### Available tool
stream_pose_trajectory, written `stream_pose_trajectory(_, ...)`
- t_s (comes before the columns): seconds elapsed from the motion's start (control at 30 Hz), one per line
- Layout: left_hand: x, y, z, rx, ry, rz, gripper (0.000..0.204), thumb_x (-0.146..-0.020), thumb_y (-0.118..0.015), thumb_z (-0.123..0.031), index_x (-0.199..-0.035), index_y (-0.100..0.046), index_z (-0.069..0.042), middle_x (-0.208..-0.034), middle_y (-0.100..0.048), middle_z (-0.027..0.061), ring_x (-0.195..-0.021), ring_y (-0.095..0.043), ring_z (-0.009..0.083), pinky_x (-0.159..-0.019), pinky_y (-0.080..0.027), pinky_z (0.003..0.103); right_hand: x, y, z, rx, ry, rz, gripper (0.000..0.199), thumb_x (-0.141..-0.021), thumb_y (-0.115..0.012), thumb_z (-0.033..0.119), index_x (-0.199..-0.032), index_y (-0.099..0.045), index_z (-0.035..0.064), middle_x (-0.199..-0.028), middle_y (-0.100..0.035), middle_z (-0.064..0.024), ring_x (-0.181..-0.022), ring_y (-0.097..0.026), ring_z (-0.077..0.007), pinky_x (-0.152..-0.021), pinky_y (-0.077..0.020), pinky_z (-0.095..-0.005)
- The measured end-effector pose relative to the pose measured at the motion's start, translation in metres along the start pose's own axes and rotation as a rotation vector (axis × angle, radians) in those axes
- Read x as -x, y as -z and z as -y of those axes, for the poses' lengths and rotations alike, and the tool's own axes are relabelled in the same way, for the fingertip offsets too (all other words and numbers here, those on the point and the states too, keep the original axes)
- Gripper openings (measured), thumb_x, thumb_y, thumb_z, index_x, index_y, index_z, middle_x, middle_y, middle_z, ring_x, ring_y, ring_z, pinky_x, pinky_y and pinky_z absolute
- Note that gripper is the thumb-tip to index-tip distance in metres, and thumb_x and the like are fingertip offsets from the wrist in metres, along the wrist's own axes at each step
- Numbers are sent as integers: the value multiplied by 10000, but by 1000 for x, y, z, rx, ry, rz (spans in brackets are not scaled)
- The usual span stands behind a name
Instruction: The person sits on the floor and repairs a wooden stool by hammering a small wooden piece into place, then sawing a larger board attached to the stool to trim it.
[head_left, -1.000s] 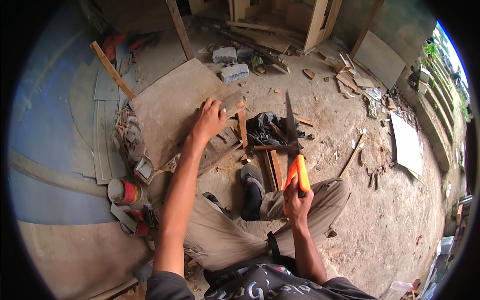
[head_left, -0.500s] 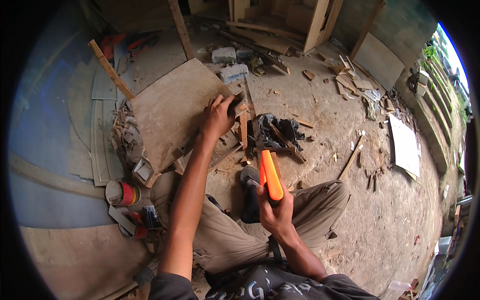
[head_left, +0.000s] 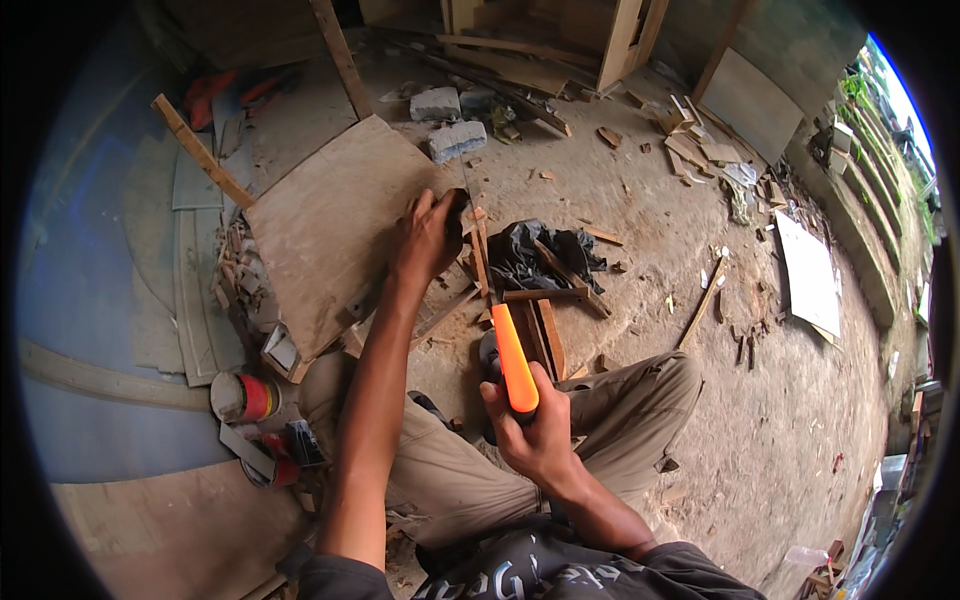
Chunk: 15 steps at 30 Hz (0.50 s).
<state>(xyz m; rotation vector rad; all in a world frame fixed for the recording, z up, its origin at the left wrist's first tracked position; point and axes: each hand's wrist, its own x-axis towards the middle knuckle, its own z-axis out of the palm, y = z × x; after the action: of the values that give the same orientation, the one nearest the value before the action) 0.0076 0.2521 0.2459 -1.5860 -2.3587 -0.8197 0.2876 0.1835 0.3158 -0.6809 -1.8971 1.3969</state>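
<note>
Orange-handled handsaw (head_left: 514,362) with thin metal blade: centre, gripped by right hand (head_left: 541,425), pointing near 12 o'clock. Left hand (head_left: 430,236), 11 o'clock, bent at edge of flat brown plywood sheet (head_left: 335,215); hold unclear. Sideways slip could cut it.

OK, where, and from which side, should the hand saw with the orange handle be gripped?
Probably by the orange handle, from the person's own side, where the right hand holds it: this thick end slants back toward the body, while the thin dark blade points away.
</note>
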Motion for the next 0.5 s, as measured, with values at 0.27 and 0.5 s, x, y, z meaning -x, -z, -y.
stream_pose_trajectory(0.27, -1, 6, -4, 63, -16, -61, 308, -848, -595, -156, -1149, -619, -99, -963, -563, 189, -946, -565, 401, -818, -478, 479, 0, -6, 6, -116, 24, 9, 205, -869, -687, 64, -900, -502, -18, -671, -600, -116, -613, -590, -162, -557, -465, -273)
stream_pose_trajectory(0.5, 1, 9, -10, 27, -55, -113, 283, -852, -593, -153, -1128, -623, -102, -948, -560, 184, -927, -569, 397, -810, -481, 474, 0, -3, 6, -150, 17, -15, 182, -866, -677, 60, -890, -511, -12, -629, -578, -93, -544, -555, -111, -525, -450, -265)
